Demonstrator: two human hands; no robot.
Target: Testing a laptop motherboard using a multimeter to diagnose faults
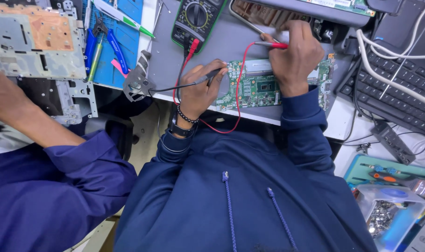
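Board point(259, 86) flat on grey mat point(222, 42) at desk edge, component side up, between both hands for probe access.

Left hand point(198, 91) closed pen-style on black probe point(208, 76), tip angled onto board's left edge; wrist braced at desk edge for steadiness.

Right hand point(294, 53) closed on red probe point(271, 45), tip beyond board's top edge; contact point hidden.

Leads run to multimeter point(196, 21) above, dial facing wearer for reading.

Co-worker's arm point(21, 109) at left, apart. Keyboard point(394, 88) at right.

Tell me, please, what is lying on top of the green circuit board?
On the circuit board: the left hand with a black probe, and the right hand. Both cover board parts.
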